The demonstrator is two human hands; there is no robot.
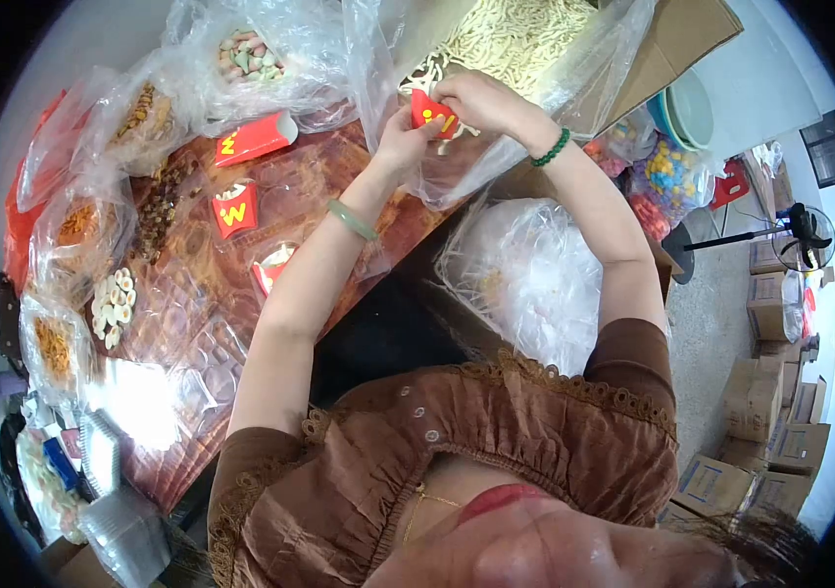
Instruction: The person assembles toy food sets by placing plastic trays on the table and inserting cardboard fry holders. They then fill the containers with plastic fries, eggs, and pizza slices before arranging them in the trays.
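Near the top middle, a small red carton with a yellow mark (434, 116) is held between both hands. My left hand (404, 140) has its fingers closed on the carton's left side. My right hand (476, 101) is closed at its upper edge, beside white stick-shaped pieces (506, 44) in a plastic-lined box. Some pieces show around the carton's opening. Another red carton (234, 210) with pale pieces in it lies on the table (329, 167), and a third (273, 267) is partly hidden by my left forearm. A larger red carton (256, 139) lies further back.
Plastic bags with pastel pieces (251, 57) and orange pieces (74, 225) line the table's far and left sides. White round pieces (114, 306) and clear trays (123, 539) are at left. A plastic-lined box (525, 274) stands below my right forearm; a fan (805, 237) is at right.
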